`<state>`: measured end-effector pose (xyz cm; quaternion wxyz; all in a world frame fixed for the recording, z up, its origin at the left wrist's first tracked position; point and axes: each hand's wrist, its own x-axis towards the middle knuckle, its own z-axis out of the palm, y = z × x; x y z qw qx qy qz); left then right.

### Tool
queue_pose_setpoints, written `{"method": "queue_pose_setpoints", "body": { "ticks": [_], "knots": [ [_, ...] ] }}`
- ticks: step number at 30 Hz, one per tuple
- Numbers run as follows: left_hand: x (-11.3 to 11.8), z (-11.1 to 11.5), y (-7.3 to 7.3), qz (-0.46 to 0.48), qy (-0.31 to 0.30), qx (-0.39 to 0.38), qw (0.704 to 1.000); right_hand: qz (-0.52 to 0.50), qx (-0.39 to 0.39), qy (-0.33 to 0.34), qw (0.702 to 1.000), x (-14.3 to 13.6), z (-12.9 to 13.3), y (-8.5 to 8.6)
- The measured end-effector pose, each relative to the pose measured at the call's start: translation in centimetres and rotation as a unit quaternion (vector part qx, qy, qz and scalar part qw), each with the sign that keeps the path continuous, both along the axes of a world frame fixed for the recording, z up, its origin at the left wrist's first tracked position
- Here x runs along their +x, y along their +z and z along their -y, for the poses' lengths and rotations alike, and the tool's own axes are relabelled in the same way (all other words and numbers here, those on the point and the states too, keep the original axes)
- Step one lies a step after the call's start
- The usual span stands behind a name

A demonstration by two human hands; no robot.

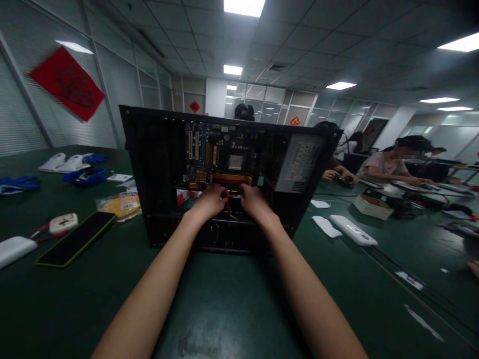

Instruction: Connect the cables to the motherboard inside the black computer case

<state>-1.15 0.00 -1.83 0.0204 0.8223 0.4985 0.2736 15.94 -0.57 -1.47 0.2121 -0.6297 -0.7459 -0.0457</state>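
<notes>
A black computer case (138,199) stands upright on its edge in front of me, its open side facing me. Inside it is a motherboard (224,139) with a bare square processor, slots and a row of orange and yellow memory slots. A silver power supply (299,164) sits in its upper right. My left hand (211,200) and my right hand (255,201) both reach in below the memory slots, fingers pinched close together. A thin red cable (232,195) runs between their fingertips; its ends are hidden.
On the left of the green table (224,309) lie a phone (78,239), a white charger (63,223), a plastic-wrapped yellow item (121,205), a blue tray (85,177) and blue gloves (18,184). To the right are a white power bank-like block (354,230) and an open cardboard box (373,207). Other people work beyond.
</notes>
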Motion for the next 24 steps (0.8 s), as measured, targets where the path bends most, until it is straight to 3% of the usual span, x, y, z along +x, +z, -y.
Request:
{"method": "queue_pose_setpoints", "body": {
  "ticks": [7,15,24],
  "knots": [
    [-0.3,0.1,-0.1,0.03,0.037,0.013,0.999,0.013,-0.03,-0.008,0.999,-0.2,-0.2,-0.1],
    [-0.4,-0.5,-0.4,0.032,-0.02,0.011,0.999,0.009,-0.008,0.015,1.0,-0.3,0.3,0.3],
    [-0.2,-0.2,-0.1,0.0,-0.029,-0.001,1.0,0.018,-0.011,0.091,0.996,-0.6,1.0,0.7]
  ]
}}
